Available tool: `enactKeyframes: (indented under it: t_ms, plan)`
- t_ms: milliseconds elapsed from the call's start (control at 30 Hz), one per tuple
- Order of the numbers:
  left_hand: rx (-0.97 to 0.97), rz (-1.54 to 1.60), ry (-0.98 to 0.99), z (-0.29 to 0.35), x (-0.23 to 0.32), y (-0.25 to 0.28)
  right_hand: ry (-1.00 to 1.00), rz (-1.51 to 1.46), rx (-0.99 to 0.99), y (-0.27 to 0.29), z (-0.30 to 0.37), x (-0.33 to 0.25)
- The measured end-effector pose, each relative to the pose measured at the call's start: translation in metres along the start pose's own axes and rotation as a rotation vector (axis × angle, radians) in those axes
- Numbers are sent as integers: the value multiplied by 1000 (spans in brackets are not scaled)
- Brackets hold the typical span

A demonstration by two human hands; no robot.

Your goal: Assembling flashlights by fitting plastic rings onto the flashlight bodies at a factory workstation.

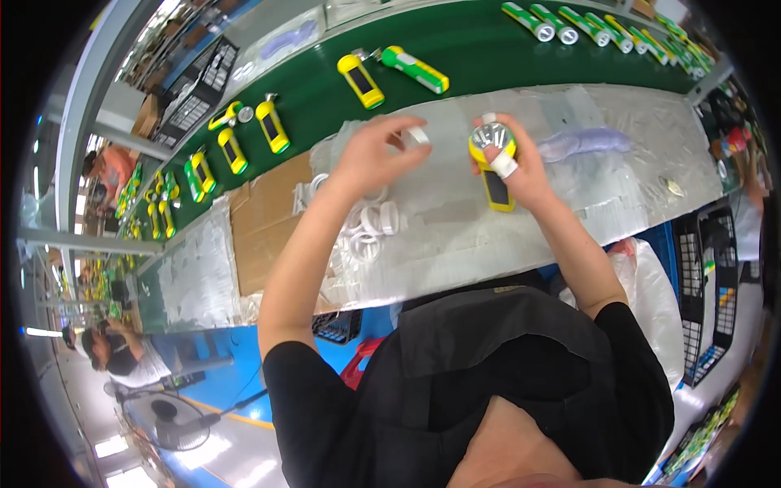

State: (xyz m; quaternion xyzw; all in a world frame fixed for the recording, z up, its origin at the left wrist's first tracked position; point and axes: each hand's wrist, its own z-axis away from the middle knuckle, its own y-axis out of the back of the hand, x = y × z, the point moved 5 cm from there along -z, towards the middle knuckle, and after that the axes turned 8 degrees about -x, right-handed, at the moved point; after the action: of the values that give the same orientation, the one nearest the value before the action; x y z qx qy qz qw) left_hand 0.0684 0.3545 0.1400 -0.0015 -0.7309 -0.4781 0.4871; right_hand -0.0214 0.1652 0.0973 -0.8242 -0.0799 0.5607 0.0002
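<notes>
My right hand [521,167] grips a yellow flashlight [499,195] with a dark panel on its body. Its round silver reflector [491,137] faces up, and my thumb lies across it. White wraps cover some of my fingertips. To the left, my left hand [378,159] hovers over the bench with curved fingers apart; a white patch at its fingertips looks like a wrap too, and I see nothing held. Close to my left forearm lies a loose pile of white plastic rings [370,224].
Across the green conveyor belt [313,77] lie yellow flashlights [359,81] and green ones [415,70], several in a row at far right. Purple film [590,144] sits on the plastic-covered bench, beside brown cardboard [264,232]. A black crate [706,293] stands at right; a person [134,358] is at left.
</notes>
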Motion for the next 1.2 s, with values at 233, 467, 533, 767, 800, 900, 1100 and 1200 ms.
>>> enactKeyframes:
  t_ms: [233, 467, 533, 767, 800, 900, 1100, 1200]
  plan:
    - [247, 69, -554, 2, 75, -24, 23, -28, -39, 3, -4, 4]
    - [211, -168, -548, 2, 76, -22, -21, -95, -113, 4, -4, 9]
    - [171, -213, -575, 1, 78, -21, -14, -117, -108, 6, -4, 8]
    - [77, -266, -574, -4, 92, -22, 247, 390, -66, 40, 0, -36]
    - [70, -265, -581, -5, 94, -24, 252, 662, -117, 47, 2, -46]
    - [92, -273, -603, -8, 104, -36, 203, 780, -186, 62, -1, -74]
    - [133, -161, -549, -18, 103, -65, 48, 1119, -562, 38, -20, -122]
    - [95, -77, -472, -19, 100, -67, -64, 1188, -710, 32, -26, -123]
